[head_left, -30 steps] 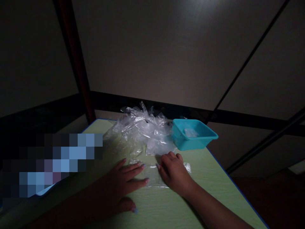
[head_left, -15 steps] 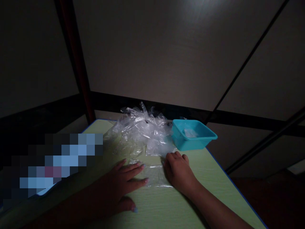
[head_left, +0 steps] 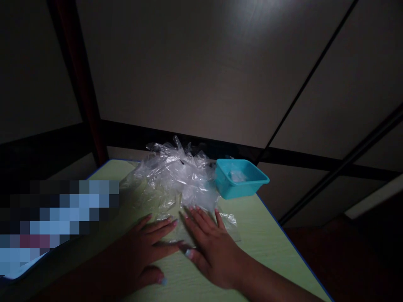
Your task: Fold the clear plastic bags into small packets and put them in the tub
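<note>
A clear plastic bag (head_left: 232,222) lies flattened on the pale green table, partly covered by my hands. My right hand (head_left: 211,241) rests on it palm down, fingers stretched out and thumb apart. Just to the left, my left hand (head_left: 151,247) lies flat with its fingers spread, the tips at the bag's left end. Beyond my fingertips sits a crumpled heap of clear plastic bags (head_left: 182,172). A turquoise plastic basin (head_left: 241,191) stands right of the heap, with a small folded clear plastic piece (head_left: 237,176) inside.
The table (head_left: 270,256) has a blue edge along its right side. A pixelated, blurred-out bluish shape (head_left: 63,222) lies at the left. Dark panels (head_left: 179,75) rise behind the table, and the light is dim.
My right hand has gone from curled fingers at the bag's right end to lying flat and spread, further left on the bag. The whole view has shifted slightly.
</note>
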{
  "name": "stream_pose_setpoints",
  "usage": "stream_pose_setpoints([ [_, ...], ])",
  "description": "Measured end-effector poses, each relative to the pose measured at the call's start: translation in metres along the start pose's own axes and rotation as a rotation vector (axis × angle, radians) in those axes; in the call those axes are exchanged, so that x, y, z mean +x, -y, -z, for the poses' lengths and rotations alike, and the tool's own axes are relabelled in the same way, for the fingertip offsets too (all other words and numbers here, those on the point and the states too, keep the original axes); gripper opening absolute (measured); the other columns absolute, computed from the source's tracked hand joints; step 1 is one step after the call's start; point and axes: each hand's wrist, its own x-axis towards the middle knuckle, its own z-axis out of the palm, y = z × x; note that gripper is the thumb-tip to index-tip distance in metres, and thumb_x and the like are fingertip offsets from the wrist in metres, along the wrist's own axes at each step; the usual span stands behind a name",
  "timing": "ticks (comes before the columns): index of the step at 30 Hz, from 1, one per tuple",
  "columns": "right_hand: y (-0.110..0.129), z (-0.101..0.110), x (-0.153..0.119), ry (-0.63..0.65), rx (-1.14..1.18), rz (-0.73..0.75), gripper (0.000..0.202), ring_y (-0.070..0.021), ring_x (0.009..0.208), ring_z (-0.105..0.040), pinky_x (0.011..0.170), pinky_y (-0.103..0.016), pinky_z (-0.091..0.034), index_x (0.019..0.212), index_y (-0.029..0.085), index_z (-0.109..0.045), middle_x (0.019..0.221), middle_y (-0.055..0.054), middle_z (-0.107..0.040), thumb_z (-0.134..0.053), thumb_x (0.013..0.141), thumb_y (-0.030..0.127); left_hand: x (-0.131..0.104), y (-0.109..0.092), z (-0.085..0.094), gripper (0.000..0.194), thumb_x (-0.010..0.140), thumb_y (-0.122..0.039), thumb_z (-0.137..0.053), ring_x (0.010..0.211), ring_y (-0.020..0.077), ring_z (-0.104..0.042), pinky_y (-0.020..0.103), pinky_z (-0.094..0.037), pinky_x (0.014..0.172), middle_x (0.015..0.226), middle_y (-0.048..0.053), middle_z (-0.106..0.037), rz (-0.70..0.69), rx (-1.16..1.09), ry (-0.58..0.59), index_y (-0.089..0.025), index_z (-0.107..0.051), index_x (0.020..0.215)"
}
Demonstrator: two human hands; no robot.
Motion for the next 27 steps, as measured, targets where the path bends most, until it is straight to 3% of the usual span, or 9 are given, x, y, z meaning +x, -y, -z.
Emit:
stream_pose_setpoints([
  [3,-0.008,-0.002,-0.012,0.065,0.013,-0.051,0.066,-0.0282,0.144,-0.008,0.112,-0.061,-0.005,0.151,0.023,-0.004,0.157,-0.009,-0.006,-0.030,0.097,0.050,0.000,0.002,-0.003,0.059,0.087,-0.057,-0.056,0.134,0.0365,-0.034,0.060,-0.028,0.104,0.150,0.010,-0.029,-0.026,-0.014,-0.049,-0.045,-0.033,0.141],
  [7,-0.031,-0.004,-0.038,0.051,-0.044,-0.160,0.063,-0.0294,0.143,-0.008,0.111,-0.062,-0.010,0.151,0.025,-0.002,0.156,-0.008,-0.008,-0.029,0.098,0.048,0.000,0.004,-0.006,0.060,0.087,-0.052,-0.060,0.133,0.0331,-0.036,0.053,-0.026,0.108,0.150,0.004,-0.031,-0.054,-0.034,-0.132,-0.046,-0.032,0.141],
  [11,-0.050,-0.007,-0.057,0.032,-0.108,-0.258,0.064,-0.0302,0.142,-0.004,0.111,-0.063,-0.013,0.150,0.027,0.001,0.155,-0.006,-0.007,-0.029,0.098,0.048,0.001,0.003,-0.004,0.058,0.089,-0.055,-0.056,0.133,0.0331,-0.036,0.056,-0.026,0.107,0.149,0.004,-0.033,-0.057,-0.058,-0.110,-0.048,-0.031,0.140],
  [15,-0.056,-0.014,-0.062,-0.004,-0.150,-0.253,0.068,-0.0322,0.142,-0.004,0.109,-0.066,-0.013,0.150,0.029,0.001,0.155,-0.007,-0.007,-0.033,0.096,0.052,0.001,-0.001,0.002,0.058,0.089,-0.056,-0.055,0.134,0.0341,-0.033,0.059,-0.029,0.104,0.150,0.007,-0.029,-0.022,-0.016,-0.059,-0.049,-0.029,0.140],
  [22,-0.046,-0.005,-0.058,-0.050,-0.188,-0.229,0.068,-0.0407,0.140,-0.006,0.100,-0.078,-0.008,0.150,0.033,-0.006,0.155,-0.011,-0.008,-0.037,0.094,0.053,0.001,-0.006,0.012,0.055,0.088,-0.055,-0.056,0.134,0.0402,-0.030,0.070,-0.025,0.099,0.149,0.011,-0.028,0.000,-0.074,0.004,-0.047,-0.034,0.138],
  [27,-0.016,0.011,-0.027,0.030,-0.084,0.022,0.073,-0.0386,0.141,-0.008,0.104,-0.073,-0.009,0.150,0.031,-0.003,0.155,-0.009,-0.007,-0.041,0.092,0.055,0.000,-0.002,0.005,0.053,0.088,-0.058,-0.054,0.134,0.0397,-0.031,0.068,-0.026,0.100,0.149,0.009,-0.030,-0.019,-0.076,-0.055,-0.047,-0.037,0.138],
])
